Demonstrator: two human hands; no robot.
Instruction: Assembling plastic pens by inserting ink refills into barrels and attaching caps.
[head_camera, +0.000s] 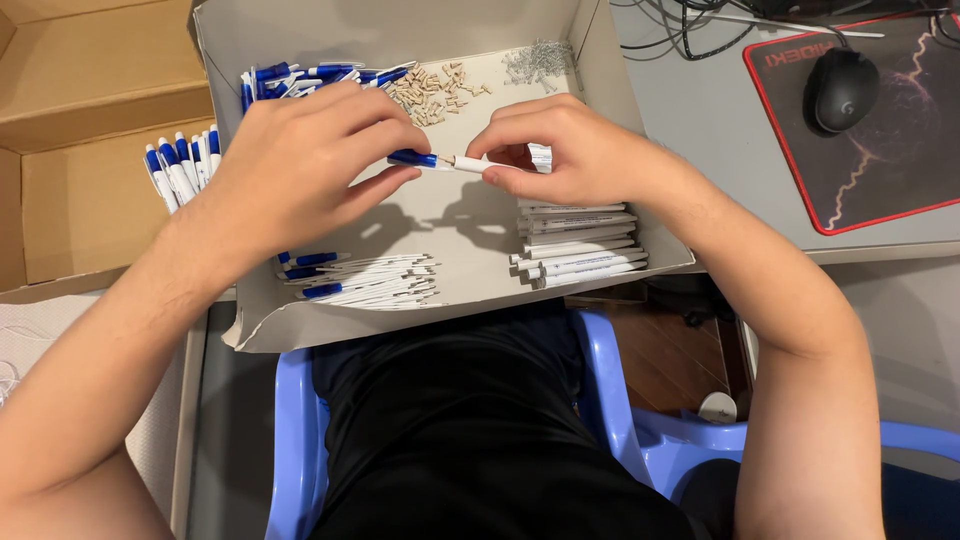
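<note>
Pen (445, 161) spans between both hands' grips.

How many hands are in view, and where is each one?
2. The left hand holds the blue end of a pen above the shallow box; the right hand holds its white end.

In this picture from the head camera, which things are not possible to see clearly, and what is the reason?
- Head view: the pen between the left hand and right hand; the fingers cover both its ends.
- Head view: the small beige parts and metal springs in the grey box are too small to tell their shape.
- Head view: the blue chair is mostly hidden by the person's body.
- Head view: the mouse pad is cut off by the right edge.
</note>
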